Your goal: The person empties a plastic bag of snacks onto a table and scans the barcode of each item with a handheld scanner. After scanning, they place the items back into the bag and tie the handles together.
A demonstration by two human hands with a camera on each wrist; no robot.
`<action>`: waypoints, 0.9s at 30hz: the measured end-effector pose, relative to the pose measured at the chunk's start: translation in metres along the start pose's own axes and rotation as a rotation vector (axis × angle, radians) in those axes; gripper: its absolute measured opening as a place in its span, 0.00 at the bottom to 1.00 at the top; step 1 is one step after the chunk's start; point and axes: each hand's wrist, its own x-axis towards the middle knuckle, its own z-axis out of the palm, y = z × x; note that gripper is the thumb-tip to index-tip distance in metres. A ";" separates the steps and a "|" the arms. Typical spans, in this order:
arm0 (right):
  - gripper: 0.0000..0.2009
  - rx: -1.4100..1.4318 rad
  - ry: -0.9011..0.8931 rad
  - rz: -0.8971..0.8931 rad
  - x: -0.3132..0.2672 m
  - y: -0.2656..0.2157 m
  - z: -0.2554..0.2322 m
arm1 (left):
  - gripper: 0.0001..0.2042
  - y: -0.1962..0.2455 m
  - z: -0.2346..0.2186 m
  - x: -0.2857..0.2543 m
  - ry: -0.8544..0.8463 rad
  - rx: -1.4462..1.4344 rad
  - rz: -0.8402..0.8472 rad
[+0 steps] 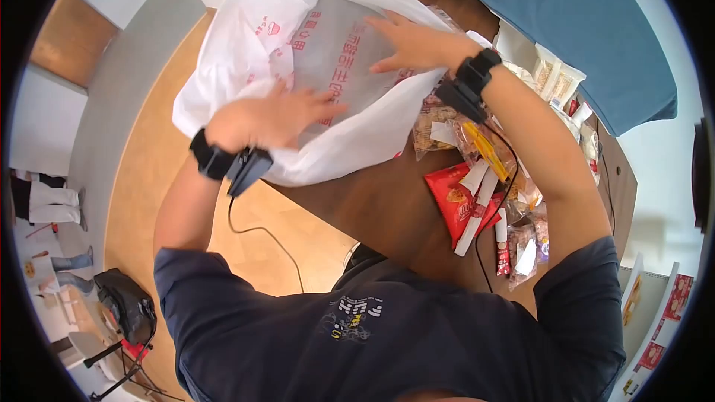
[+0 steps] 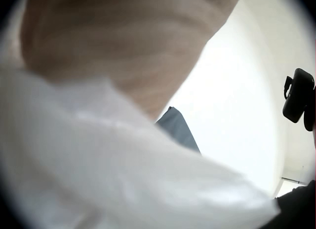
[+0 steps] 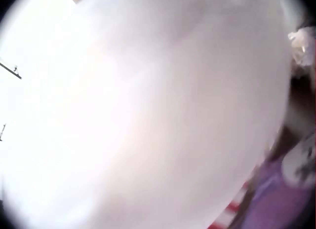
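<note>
Head view shows a white plastic bag [image 1: 298, 52] with red print lying on a brown table [image 1: 372, 208], at the table's left edge, so that part of the bag hangs over the floor. I take the bag as the landmark.

On the left part of the bag rests the left hand [image 1: 272, 115]. Its fingers are stretched and flat, pressing the film down; it grasps nothing. In the left wrist view only blurred white film and a pale surface are visible, so this view adds nothing sure about the fingers.

On the upper right part of the bag lies the right hand [image 1: 410, 41], also flat with straight fingers, touching the film and not clenched. The right wrist view is almost all white, too blurred to tell more.

Right of the bag lies a heap of snack packets [image 1: 484, 171]: a red packet [image 1: 454, 201], some clear ones and thin stick packs, near the bag but not inside it.

The risks, as I judge them: the film is thin and slippery, and with only flat palms on it the bag may slide off the table edge. The right forearm [image 1: 544, 149] passes above the packets, and its dangling cable [image 1: 495, 208] could catch one and drag it down.
</note>
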 end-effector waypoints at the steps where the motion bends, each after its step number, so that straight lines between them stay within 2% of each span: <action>1: 0.50 -0.018 -0.029 0.048 0.006 0.014 0.002 | 0.39 0.007 0.004 -0.007 -0.004 0.035 -0.045; 2: 0.50 -0.016 -0.030 0.054 0.005 0.021 0.002 | 0.39 0.014 0.008 -0.014 -0.009 0.071 -0.087; 3: 0.52 -0.064 -0.106 0.090 0.005 0.028 0.002 | 0.39 0.016 0.015 -0.023 -0.011 0.071 -0.081; 4: 0.54 -0.113 -0.180 0.124 0.005 0.033 0.002 | 0.38 0.015 0.023 -0.033 0.008 0.015 -0.149; 5: 0.54 -0.108 -0.180 0.125 0.006 0.037 0.003 | 0.37 0.015 0.030 -0.039 0.024 -0.040 -0.219; 6: 0.55 -0.135 -0.177 0.137 0.007 0.039 0.006 | 0.37 0.017 0.036 -0.040 0.020 -0.039 -0.219; 8: 0.56 -0.155 -0.176 0.143 0.008 0.041 0.012 | 0.41 0.021 0.049 -0.042 0.215 -0.206 -0.231; 9: 0.54 -0.150 -0.141 0.118 0.008 0.042 0.012 | 0.43 0.025 0.053 -0.042 0.272 -0.271 -0.225; 11: 0.51 -0.151 -0.090 0.093 0.006 0.034 0.002 | 0.42 0.022 0.059 -0.038 0.273 -0.249 -0.225; 13: 0.39 -0.120 -0.202 0.052 0.007 0.022 -0.010 | 0.40 0.018 0.059 -0.037 0.281 -0.237 -0.230; 14: 0.39 -0.128 -0.202 0.044 0.004 0.013 -0.010 | 0.40 0.016 0.058 -0.036 0.281 -0.243 -0.210; 16: 0.28 -0.038 0.136 -0.313 -0.013 -0.008 0.003 | 0.39 0.013 0.059 -0.034 0.274 -0.252 -0.189; 18: 0.25 -0.075 0.037 -0.565 -0.031 -0.039 0.008 | 0.37 0.010 0.056 -0.029 0.265 -0.316 -0.168; 20: 0.26 0.112 -0.252 -0.412 -0.058 -0.074 0.024 | 0.36 0.012 0.054 -0.025 0.276 -0.326 -0.166; 21: 0.26 0.107 -0.245 -0.406 -0.074 -0.084 0.032 | 0.35 0.012 0.053 -0.024 0.283 -0.343 -0.177; 23: 0.27 -0.208 -0.351 -0.511 -0.094 -0.094 0.049 | 0.34 0.001 0.057 -0.016 0.286 -0.365 -0.162; 27: 0.28 -0.248 -0.185 -0.522 -0.114 -0.085 0.054 | 0.31 -0.006 0.064 -0.014 0.304 -0.430 -0.116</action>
